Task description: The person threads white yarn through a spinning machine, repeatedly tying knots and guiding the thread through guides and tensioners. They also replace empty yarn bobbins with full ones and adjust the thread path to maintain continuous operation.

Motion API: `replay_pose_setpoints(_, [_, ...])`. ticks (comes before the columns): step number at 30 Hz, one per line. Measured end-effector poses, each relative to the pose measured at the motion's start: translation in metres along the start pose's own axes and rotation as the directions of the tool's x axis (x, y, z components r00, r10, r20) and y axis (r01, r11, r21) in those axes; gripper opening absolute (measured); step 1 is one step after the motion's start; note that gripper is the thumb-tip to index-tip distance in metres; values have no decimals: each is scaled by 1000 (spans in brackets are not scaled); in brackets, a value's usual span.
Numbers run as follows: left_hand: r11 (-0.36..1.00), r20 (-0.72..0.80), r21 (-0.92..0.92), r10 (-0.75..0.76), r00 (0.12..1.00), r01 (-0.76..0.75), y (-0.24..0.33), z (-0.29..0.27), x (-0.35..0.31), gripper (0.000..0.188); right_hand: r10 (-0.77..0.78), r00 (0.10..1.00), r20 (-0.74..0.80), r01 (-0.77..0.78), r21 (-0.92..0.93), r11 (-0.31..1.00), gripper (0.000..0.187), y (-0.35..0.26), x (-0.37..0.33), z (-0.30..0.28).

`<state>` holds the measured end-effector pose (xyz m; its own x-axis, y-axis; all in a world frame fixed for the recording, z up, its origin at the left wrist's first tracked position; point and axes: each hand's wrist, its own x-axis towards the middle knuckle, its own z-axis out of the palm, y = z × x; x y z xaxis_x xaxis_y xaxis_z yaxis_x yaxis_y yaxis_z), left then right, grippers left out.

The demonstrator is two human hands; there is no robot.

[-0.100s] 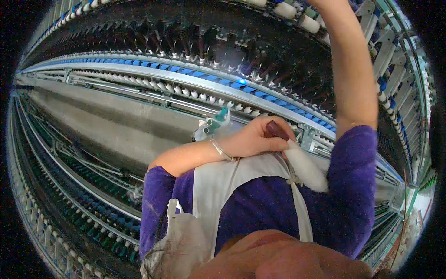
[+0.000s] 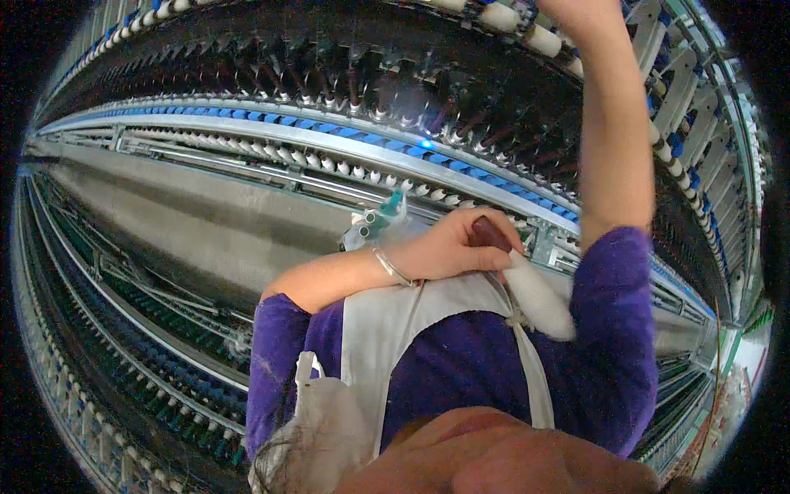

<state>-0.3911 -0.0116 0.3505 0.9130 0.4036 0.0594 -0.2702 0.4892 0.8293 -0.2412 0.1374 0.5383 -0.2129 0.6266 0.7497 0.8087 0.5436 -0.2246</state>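
Note:
My left hand (image 2: 461,247) is bent across my waist, closed around the dark red tube end of a bobbin (image 2: 539,298). White yarn covers the rest of the bobbin, which points down and to the right against my apron. Overhead, my right arm stretches up to the far part of the spinning frame (image 2: 395,95). Only part of my right hand (image 2: 583,15) shows at the top edge, beside the white rollers (image 2: 543,39). Its fingers lie beyond the picture.
Along the frame runs a rail with blue pieces (image 2: 329,128), with a row of white-wound bobbins (image 2: 344,167) below it. Clear and teal tubes (image 2: 393,202) stand near my left wrist. A grey floor aisle (image 2: 206,222) separates this frame from another machine (image 2: 148,354) at left.
My right forearm and sleeve have shifted a little to the left. The bobbin in my left hand has swung slightly left at its lower end.

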Motion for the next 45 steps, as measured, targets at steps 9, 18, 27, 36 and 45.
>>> replay_pose_setpoints(9, [949,343,282,-240,908,144,-35,3,47,34,579,719,385,-668,614,420,27,63,-235,68])
replay_pose_setpoints(18, [827,589,558,-451,671,67,-28,-7,59,38,683,607,406,-760,43,649,30,60,-313,73])
replay_pose_setpoints(27, [913,-67,-48,-408,911,405,-36,-116,75,12,874,359,328,-852,498,163,24,39,-287,91])
replay_pose_setpoints(36, [615,-265,781,169,949,109,-31,-224,77,25,838,291,462,-816,578,-35,30,11,-276,82])
replay_pose_setpoints(45, [-43,-290,957,-107,951,287,-101,-263,45,27,886,249,391,-866,500,22,28,40,-283,131])
